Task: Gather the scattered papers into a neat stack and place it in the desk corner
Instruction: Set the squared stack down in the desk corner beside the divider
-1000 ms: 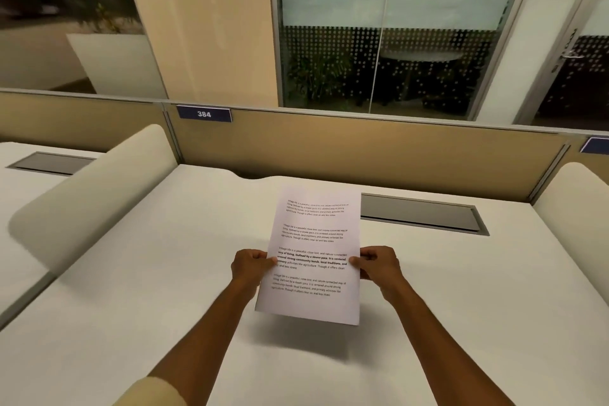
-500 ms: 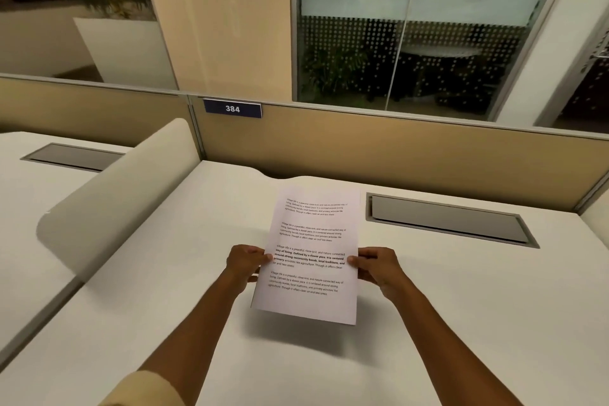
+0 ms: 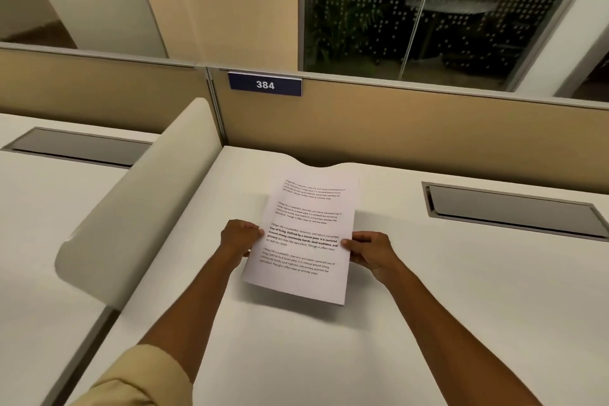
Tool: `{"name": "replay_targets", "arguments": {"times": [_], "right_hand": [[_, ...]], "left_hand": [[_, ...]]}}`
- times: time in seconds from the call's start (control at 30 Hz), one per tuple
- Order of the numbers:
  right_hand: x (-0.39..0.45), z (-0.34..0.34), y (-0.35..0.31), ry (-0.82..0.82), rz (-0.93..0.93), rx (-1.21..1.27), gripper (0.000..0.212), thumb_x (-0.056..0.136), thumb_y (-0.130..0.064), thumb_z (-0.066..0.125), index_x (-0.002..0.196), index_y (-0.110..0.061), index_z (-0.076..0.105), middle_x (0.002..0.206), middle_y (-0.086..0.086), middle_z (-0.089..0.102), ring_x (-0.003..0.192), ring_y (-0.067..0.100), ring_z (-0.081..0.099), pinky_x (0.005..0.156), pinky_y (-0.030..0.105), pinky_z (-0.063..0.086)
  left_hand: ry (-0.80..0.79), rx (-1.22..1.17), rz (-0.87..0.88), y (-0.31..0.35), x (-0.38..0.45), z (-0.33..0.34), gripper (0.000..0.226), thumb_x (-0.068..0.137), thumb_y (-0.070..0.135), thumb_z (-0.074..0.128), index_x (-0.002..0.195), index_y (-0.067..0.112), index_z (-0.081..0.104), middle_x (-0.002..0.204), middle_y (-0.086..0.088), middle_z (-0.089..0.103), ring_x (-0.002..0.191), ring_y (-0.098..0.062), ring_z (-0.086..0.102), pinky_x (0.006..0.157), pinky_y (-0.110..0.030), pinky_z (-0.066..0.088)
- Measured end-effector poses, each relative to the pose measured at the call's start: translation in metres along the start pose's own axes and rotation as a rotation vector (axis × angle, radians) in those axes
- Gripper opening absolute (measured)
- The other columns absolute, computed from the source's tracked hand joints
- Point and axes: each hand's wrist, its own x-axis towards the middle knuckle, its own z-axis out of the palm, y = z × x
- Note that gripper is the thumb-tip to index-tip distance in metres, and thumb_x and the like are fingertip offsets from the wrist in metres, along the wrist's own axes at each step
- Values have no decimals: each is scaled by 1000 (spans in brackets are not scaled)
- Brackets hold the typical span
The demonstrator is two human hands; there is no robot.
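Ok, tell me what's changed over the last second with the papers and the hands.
The view has swung left, bringing the 384 sign towards centre. The paper stack has tilted slightly clockwise and sits nearer the desk's back-left corner. Nothing was taken or let go: the left hand and right hand still pinch its side edges.

An open-plan office: a white work surface (image 3: 428, 323) bounded by tan partition panels (image 3: 395, 128), a numbered plate reading 384 (image 3: 265, 84), a recessed cable hatch (image 3: 514, 211), and a glass-walled meeting room (image 3: 428, 16) beyond.
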Motion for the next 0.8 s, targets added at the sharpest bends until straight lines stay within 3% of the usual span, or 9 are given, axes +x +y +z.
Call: {"name": "replay_targets", "arguments": {"times": [0.17, 0.37, 0.43, 0.53, 0.67, 0.8], "right_hand": [[41, 48, 1, 35, 31, -65, 30, 76, 2, 77, 104, 5, 71, 103, 17, 75, 90, 29, 75, 82, 41, 60], [84, 105, -5, 75, 48, -134, 24, 74, 2, 78, 97, 3, 73, 98, 16, 76, 87, 28, 75, 79, 39, 62], [100, 121, -6, 96, 56, -165, 18, 73, 2, 79, 90, -1, 74, 95, 15, 77, 86, 30, 75, 82, 43, 61], [125, 145, -10, 140, 57, -230, 14, 70, 0, 81, 76, -10, 73, 89, 12, 77, 85, 33, 75, 81, 47, 61], [155, 176, -12, 214, 38, -314, 24, 67, -4, 84, 84, -11, 69, 91, 10, 75, 81, 29, 74, 75, 46, 62], [178, 200, -8, 273, -32, -417, 37, 69, -9, 84, 101, -11, 65, 104, 9, 74, 91, 26, 71, 84, 44, 60]], "left_hand": [[54, 76, 8, -5, 40, -34, 15, 82, 12, 71, 68, 16, 67, 81, -9, 68, 75, -27, 64, 67, -34, 56], [128, 213, 10, -11, 90, -69, 17, 78, 17, 69, 66, 5, 69, 71, -13, 65, 65, -26, 58, 68, -42, 57], [152, 275, 24, -12, 110, -78, 23, 76, 19, 67, 55, 11, 60, 61, -11, 55, 58, -24, 49, 57, -35, 47], [190, 378, 81, -8, 136, -87, 35, 77, 15, 65, 52, 16, 41, 55, -6, 38, 57, -19, 36, 58, -29, 30], [263, 488, 93, -2, 164, -96, 40, 78, 12, 65, 45, 15, 44, 51, -8, 48, 57, -26, 46, 55, -27, 35], [323, 552, 73, -1, 189, -98, 30, 81, 13, 62, 53, 9, 50, 70, -20, 67, 75, -40, 64, 63, -34, 45]]}}
